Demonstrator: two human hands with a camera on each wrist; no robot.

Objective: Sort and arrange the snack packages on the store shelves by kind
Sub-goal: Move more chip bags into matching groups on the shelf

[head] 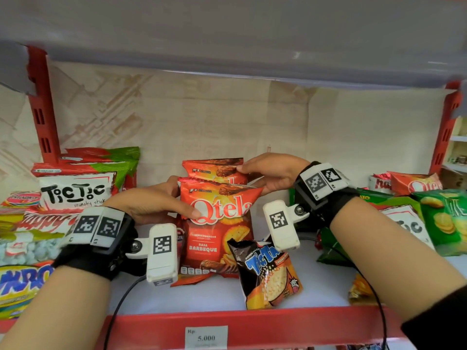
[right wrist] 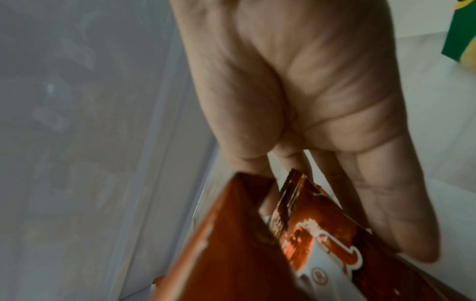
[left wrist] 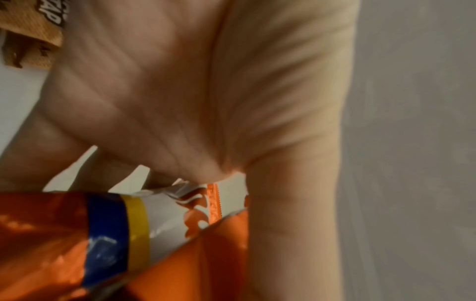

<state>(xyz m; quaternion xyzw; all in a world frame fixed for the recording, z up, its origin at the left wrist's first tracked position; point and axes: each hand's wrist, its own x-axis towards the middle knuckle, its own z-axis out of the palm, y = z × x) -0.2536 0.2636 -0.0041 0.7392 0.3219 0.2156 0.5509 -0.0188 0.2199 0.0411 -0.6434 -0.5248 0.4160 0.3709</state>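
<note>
Two red Qtela barbeque bags stand upright mid-shelf, one behind the other. My left hand (head: 177, 203) grips the front Qtela bag (head: 217, 231) at its upper left edge, thumb on the printed face and fingers behind. My right hand (head: 252, 179) pinches the top right corner of the rear Qtela bag (head: 212, 170). In the left wrist view the left hand's palm (left wrist: 206, 91) closes over an orange bag top (left wrist: 193, 254). The right wrist view shows the right hand's fingers (right wrist: 381, 203) and thumb holding a bag corner (right wrist: 296, 213).
A black Tic Tac bag (head: 267, 271) leans against the front Qtela bag. Tic Tic bags (head: 75, 190) pile up at the left. Green bags (head: 444, 218) and another Qtela bag (head: 417, 184) lie at the right. The upper shelf (head: 227, 46) hangs low overhead. The red shelf edge (head: 278, 322) carries a price tag (head: 206, 337).
</note>
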